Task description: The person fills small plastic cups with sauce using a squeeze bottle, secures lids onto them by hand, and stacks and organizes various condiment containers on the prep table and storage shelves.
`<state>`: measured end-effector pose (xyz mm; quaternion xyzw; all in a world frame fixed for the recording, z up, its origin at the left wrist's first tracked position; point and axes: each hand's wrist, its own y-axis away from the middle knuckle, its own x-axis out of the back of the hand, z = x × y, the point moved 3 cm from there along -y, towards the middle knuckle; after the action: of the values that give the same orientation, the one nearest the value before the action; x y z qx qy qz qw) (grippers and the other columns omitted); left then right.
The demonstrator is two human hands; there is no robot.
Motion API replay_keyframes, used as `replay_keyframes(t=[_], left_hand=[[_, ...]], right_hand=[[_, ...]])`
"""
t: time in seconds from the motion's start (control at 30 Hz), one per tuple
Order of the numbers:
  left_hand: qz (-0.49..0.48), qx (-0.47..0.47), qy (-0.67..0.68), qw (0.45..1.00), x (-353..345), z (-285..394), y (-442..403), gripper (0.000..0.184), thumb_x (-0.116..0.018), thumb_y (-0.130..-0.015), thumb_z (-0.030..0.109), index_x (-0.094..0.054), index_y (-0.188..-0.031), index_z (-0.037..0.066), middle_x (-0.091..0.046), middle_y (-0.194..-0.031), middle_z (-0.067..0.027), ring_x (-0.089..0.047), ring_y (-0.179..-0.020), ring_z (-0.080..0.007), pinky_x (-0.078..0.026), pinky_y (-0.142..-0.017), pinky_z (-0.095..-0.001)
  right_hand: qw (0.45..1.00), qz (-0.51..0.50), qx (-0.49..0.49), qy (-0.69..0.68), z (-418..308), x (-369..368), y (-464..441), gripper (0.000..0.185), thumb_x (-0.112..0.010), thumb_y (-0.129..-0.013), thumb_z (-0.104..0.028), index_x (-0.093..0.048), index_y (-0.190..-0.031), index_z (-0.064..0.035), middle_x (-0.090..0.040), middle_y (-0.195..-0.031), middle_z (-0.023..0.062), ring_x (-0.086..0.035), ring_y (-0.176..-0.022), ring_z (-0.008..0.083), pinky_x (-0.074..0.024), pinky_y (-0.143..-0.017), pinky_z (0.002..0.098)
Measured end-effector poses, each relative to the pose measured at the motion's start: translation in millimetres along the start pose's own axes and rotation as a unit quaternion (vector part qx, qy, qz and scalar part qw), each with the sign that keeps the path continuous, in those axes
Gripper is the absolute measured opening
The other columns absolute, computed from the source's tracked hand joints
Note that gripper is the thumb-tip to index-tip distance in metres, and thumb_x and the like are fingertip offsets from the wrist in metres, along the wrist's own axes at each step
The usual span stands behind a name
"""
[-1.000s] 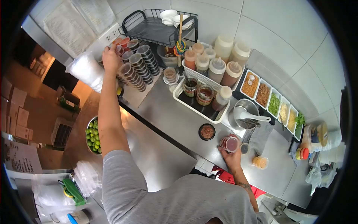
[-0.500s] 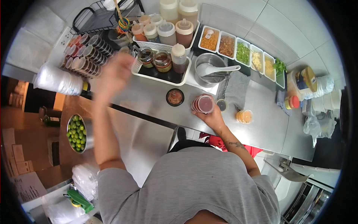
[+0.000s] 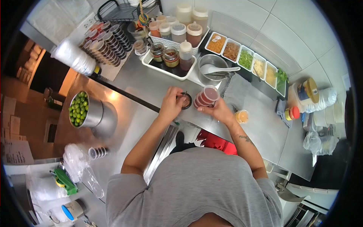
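1. Stack of round, clear plastic cups with reddish-purple contents [image 3: 206,96]: sits in the right hand [image 3: 218,111], near the front edge of the brushed-steel counter [image 3: 264,130].
2. Look: several cups nested in line, stack tilted, top cup facing the camera. Pale rims show as rings; contents read wine-red through the walls. Can't tell if the top is lidded, or if the base touches steel.
3. Right hand: clamped around the stack's lower side, thumb across the front.
4. Left hand [image 3: 172,106]: fingers bent, tips near each other at the left rim of a small round black dish with pinkish-brown filling [image 3: 186,101]. Can't tell if it grips the rim.
5. Dish is just left of the stack.
6. Nearby: round steel pot [image 3: 204,78] behind the stack, white plastic ladle [image 3: 219,69] in it; small clear cup, orange contents [image 3: 242,116], to the right.
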<state>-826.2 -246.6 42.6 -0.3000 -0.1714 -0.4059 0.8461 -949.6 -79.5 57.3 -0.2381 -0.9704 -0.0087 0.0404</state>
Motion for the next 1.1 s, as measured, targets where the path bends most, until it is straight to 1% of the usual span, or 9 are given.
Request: replay_keyframes(t=[0.13, 0.3, 0.4, 0.57, 0.7, 0.83, 0.9, 0.97, 1.1], left_hand=[[0.104, 0.029, -0.095, 0.990, 8, 4, 15, 0.030, -0.071, -0.078, 0.006, -0.054, -0.103, 0.002, -0.058, -0.097, -0.0124, -0.060, -0.083, -0.0231, -0.050, -0.067, -0.0328], [-0.053, 0.060, 0.076, 0.994, 5, 56, 46, 0.047, -0.070, -0.078, 0.008, -0.050, -0.120, 0.004, -0.054, -0.109, -0.0138, -0.058, -0.095, -0.0273, -0.050, -0.076, -0.0363], [-0.031, 0.006, 0.057, 0.998, -7, 60, 54, 0.055, -0.069, -0.076, 0.006, -0.045, -0.125, 0.002, -0.052, -0.117, -0.0195, -0.057, -0.102, -0.0355, -0.048, -0.089, -0.0387], [-0.050, 0.035, 0.047, 0.997, -13, 50, 68, 0.057, -0.073, -0.073, 0.009, -0.046, -0.122, 0.000, -0.052, -0.113, -0.0194, -0.056, -0.103, -0.0374, -0.046, -0.089, -0.0409], [-0.047, 0.069, 0.054, 0.995, -4, 49, 73, 0.056, -0.073, -0.072, 0.010, -0.048, -0.121, 0.000, -0.053, -0.108, -0.0186, -0.056, -0.102, -0.0376, -0.046, -0.088, -0.0412], [-0.014, 0.035, 0.034, 0.999, 7, 53, 70, 0.045, -0.076, -0.072, 0.013, -0.052, -0.109, 0.001, -0.055, -0.101, -0.0116, -0.058, -0.089, -0.0257, -0.049, -0.073, -0.0330], [-0.018, 0.049, 0.042, 0.998, 12, 55, 69, 0.048, -0.075, -0.072, 0.011, -0.052, -0.113, 0.001, -0.055, -0.102, -0.0124, -0.058, -0.091, -0.0269, -0.049, -0.075, -0.0337], [-0.037, 0.072, 0.050, 0.995, 16, 56, 68, 0.053, -0.074, -0.073, 0.010, -0.050, -0.120, 0.001, -0.054, -0.105, -0.0152, -0.058, -0.097, -0.0312, -0.049, -0.081, -0.0376], [-0.010, 0.058, 0.045, 0.997, 22, 54, 67, 0.051, -0.074, -0.073, 0.011, -0.051, -0.117, 0.000, -0.054, -0.105, -0.0151, -0.059, -0.094, -0.0312, -0.049, -0.078, -0.0373]], right_hand=[[1.000, -0.014, -0.008, -0.021, -12, 1, -1, 0.051, -0.082, -0.074, -0.008, -0.055, -0.117, -0.0018, -0.067, -0.107, 0.0057, -0.062, -0.100, 0.0129, -0.0487, -0.091, 0.0299], [0.998, -0.064, -0.003, 0.028, -20, -6, 5, 0.053, -0.082, -0.074, -0.009, -0.054, -0.118, -0.0017, -0.067, -0.107, 0.0064, -0.062, -0.101, 0.0141, -0.0490, -0.090, 0.0310], [0.994, -0.074, 0.024, 0.072, -13, -22, 12, 0.060, -0.083, -0.073, -0.011, -0.052, -0.123, -0.0011, -0.065, -0.109, 0.0080, -0.061, -0.103, 0.0155, -0.0490, -0.090, 0.0321], [0.994, -0.097, -0.013, 0.040, -5, -30, 21, 0.060, -0.079, -0.075, -0.010, -0.050, -0.126, -0.0009, -0.062, -0.114, 0.0109, -0.060, -0.103, 0.0179, -0.0486, -0.089, 0.0322], [0.986, -0.127, 0.038, 0.102, -15, -30, 20, 0.057, -0.073, -0.075, -0.008, -0.050, -0.127, -0.0008, -0.057, -0.117, 0.0107, -0.058, -0.100, 0.0175, -0.0474, -0.087, 0.0310], [0.990, -0.144, -0.003, -0.012, -28, -31, 15, 0.063, -0.073, -0.075, -0.014, -0.048, -0.132, -0.0017, -0.056, -0.115, 0.0074, -0.056, -0.094, 0.0144, -0.0459, -0.080, 0.0291], [0.983, -0.175, -0.028, -0.051, -24, -28, 7, 0.066, -0.073, -0.076, -0.017, -0.046, -0.134, -0.0022, -0.057, -0.114, 0.0070, -0.055, -0.093, 0.0136, -0.0458, -0.078, 0.0286], [0.983, -0.182, -0.036, -0.002, -29, -28, 2, 0.069, -0.074, -0.076, -0.018, -0.045, -0.136, -0.0022, -0.058, -0.114, 0.0072, -0.055, -0.094, 0.0137, -0.0459, -0.079, 0.0280], [0.978, -0.192, 0.014, 0.081, -45, -31, -3, 0.071, -0.077, -0.075, -0.016, -0.044, -0.137, -0.0021, -0.058, -0.117, 0.0090, -0.056, -0.098, 0.0141, -0.0476, -0.084, 0.0284]])
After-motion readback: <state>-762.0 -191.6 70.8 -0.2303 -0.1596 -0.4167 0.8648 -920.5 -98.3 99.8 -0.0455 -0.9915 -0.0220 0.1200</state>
